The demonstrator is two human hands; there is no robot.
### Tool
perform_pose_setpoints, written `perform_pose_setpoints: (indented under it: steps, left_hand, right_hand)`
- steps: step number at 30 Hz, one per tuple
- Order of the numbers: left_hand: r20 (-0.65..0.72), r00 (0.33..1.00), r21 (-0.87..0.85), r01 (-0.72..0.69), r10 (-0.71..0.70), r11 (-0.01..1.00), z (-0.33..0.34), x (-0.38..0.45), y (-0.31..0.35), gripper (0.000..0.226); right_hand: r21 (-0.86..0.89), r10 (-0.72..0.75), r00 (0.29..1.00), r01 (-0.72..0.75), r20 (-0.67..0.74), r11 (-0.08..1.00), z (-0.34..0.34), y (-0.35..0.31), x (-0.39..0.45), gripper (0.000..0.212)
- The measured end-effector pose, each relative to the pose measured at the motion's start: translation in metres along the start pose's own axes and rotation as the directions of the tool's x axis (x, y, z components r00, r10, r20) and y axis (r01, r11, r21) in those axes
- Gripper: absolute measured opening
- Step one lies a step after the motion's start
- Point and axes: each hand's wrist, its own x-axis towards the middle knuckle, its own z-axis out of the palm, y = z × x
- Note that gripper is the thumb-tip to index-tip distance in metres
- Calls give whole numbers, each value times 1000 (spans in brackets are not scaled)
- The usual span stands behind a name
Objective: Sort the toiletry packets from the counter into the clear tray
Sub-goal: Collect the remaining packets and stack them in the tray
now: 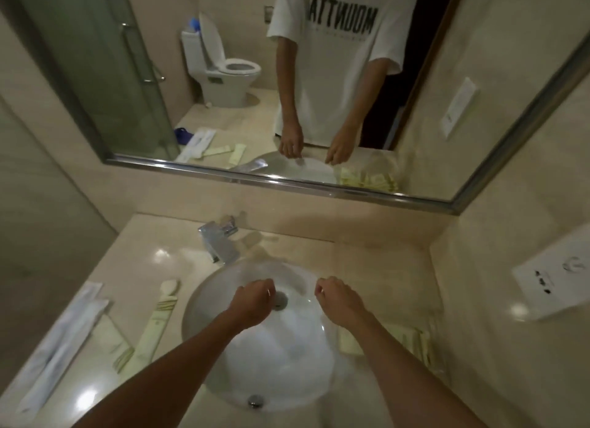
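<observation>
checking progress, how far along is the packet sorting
Done: several pale packets already sit in the clear tray. In hand: nothing visible; left hand and right hand hover over the sink. Left: long packets on the counter.

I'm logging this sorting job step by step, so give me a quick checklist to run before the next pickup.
1. Left hand free to grasp: cannot tell; fingers curled, something small may be pinched.
2. Right hand free: cannot tell, same reason.
3. Packets left on the counter: ok; pale green packets and white sleeves lie left of the sink.
4. Clear tray within reach: ok, right of the sink, already holding packets.
5. Path clear: ok; both hands hover over the basin.
</observation>
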Motion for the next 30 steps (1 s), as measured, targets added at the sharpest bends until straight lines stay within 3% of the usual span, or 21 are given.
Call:
perform_pose_setpoints:
  steps: [5,13,19,26,30]
  left_hand:
    - [-22,991,-29,132,-133,991,-17,-36,-55,14]
    - [-66,969,-127,229,-239,965,-41,-84,-129,14]
    - [-43,944,-100,322,-327,942,-52,-117,-188,14]
    - [-56,877,-88,471,-477,878,-59,-149,-254,2]
    - [-124,832,-64,537,-540,841,-59,-170,-297,26]
  right_hand:
    - [-13,-96,994,97,61,995,18,-65,2,23]
    - [-51,-189,972,198,137,979,51,-150,9,22]
    - [-65,-237,950,254,205,965,80,-211,14,23]
    - [-29,-258,922,278,290,960,125,-275,18,22]
    - [-58,-263,910,296,322,953,153,-312,21,24]
